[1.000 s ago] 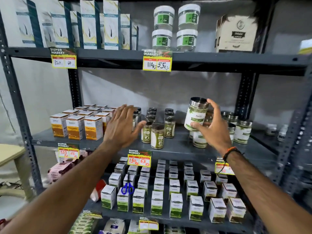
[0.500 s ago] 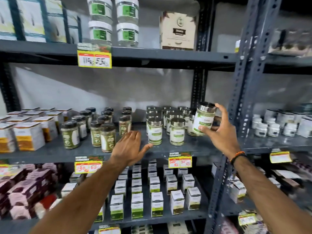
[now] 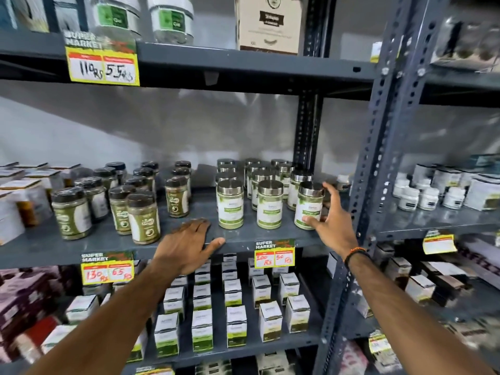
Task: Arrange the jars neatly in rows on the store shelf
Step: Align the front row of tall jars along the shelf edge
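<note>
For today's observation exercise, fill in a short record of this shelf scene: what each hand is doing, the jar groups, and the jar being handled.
left hand: open, palm down at the shelf front edge
right hand: wrapped around the silver-lidded jar
held jar: upright, right end of the front row
black-lidded jars: left group
silver-lidded jars: right group, in rows
</note>
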Tool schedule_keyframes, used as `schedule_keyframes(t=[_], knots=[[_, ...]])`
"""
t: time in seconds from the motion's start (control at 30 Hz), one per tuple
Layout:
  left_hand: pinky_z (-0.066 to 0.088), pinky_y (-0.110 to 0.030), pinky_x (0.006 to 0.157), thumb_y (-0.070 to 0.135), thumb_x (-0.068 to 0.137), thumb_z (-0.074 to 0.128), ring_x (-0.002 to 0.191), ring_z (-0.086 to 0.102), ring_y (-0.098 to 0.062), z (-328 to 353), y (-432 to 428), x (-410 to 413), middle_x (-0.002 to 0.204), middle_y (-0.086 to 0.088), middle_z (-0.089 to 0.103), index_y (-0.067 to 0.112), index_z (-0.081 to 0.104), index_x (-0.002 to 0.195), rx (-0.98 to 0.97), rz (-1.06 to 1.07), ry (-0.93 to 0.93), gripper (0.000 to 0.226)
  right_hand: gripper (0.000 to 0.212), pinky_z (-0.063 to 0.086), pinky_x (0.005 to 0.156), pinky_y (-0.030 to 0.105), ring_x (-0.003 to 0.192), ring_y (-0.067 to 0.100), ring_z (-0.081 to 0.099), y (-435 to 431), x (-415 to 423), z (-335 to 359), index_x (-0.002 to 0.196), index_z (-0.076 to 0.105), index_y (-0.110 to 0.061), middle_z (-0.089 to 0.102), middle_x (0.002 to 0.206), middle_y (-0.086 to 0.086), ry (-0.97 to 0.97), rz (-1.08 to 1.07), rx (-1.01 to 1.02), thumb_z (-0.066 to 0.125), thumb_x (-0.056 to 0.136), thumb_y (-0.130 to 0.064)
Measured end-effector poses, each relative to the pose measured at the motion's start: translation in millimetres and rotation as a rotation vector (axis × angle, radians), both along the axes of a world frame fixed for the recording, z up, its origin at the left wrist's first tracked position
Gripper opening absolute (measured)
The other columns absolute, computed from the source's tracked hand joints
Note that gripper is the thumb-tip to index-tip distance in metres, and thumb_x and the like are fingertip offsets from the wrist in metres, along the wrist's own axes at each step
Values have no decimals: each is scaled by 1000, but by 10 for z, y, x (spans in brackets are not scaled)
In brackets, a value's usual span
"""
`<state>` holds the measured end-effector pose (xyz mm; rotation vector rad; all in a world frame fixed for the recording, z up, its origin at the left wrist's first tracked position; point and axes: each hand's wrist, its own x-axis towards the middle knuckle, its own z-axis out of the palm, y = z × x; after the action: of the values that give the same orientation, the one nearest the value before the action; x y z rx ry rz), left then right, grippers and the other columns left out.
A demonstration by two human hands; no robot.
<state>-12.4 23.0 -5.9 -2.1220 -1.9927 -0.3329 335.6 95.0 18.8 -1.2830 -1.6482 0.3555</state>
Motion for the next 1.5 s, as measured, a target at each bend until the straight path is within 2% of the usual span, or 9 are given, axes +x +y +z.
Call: schedule_keyframes(t=[0.1,0.2,0.27,0.37,0.4,0.47,0.8,1.13,1.5], knots=[[42,-47,110,78,95,19,144,42,-26,-10,2,9,162,-5,40,22,34,154,29,6,9,84,108,49,106,44,115,23,68,15,-15,-30,160,13,-37,69,132,4,-24,-19,-9,86,82,-22],[40,-46,112,79,94,17,143,43,-26,-23,5,-5,161,-5,42,21,36,154,38,1,8,86,116,45,109,42,127,25,61,-12,-20,-41,163,10,-22,63,141,8,-29,-72,-60,89,78,-27],[38,-45,115,80,93,16,143,43,-26,-34,5,-11,160,-6,44,19,36,154,45,-7,8,88,109,46,103,34,126,26,61,-70,-60,-32,157,24,-10,63,140,11,-30,-100,-121,91,74,-31],[37,-44,116,79,94,16,143,43,-25,-35,9,-17,160,-7,44,19,36,154,44,-15,13,88,69,49,89,28,113,27,68,-109,-135,-16,133,58,-7,72,126,11,-94,-118,-170,90,76,-29],[37,-44,115,80,93,15,143,43,-25,-34,11,-20,159,-7,44,19,36,154,45,-17,13,88,59,51,89,29,111,27,69,-100,-151,-4,127,64,-7,73,123,12,-110,-125,-173,89,77,-29],[37,-43,116,81,92,13,143,43,-24,-32,10,-25,159,-7,44,18,36,154,43,-20,14,91,54,52,91,32,110,27,69,-57,-160,14,122,69,-9,74,121,11,-122,-139,-183,88,78,-32],[38,-44,116,84,86,4,142,45,-25,-40,16,-35,158,-7,46,18,38,152,41,-14,22,99,51,52,94,36,113,28,68,46,-202,-7,124,69,-9,74,122,10,-52,-184,-207,87,79,-28],[37,-43,116,84,86,3,142,44,-25,-49,20,-35,157,-7,47,18,39,152,47,-10,29,101,54,55,94,38,110,25,70,48,-228,-32,124,68,-15,75,121,5,-26,-203,-223,87,77,-34],[35,-44,118,84,87,3,144,42,-26,-49,7,-25,159,-8,45,17,38,153,39,7,17,101,54,50,86,30,110,29,68,57,-212,-64,125,66,-7,73,122,11,-29,-202,-222,86,80,-29]])
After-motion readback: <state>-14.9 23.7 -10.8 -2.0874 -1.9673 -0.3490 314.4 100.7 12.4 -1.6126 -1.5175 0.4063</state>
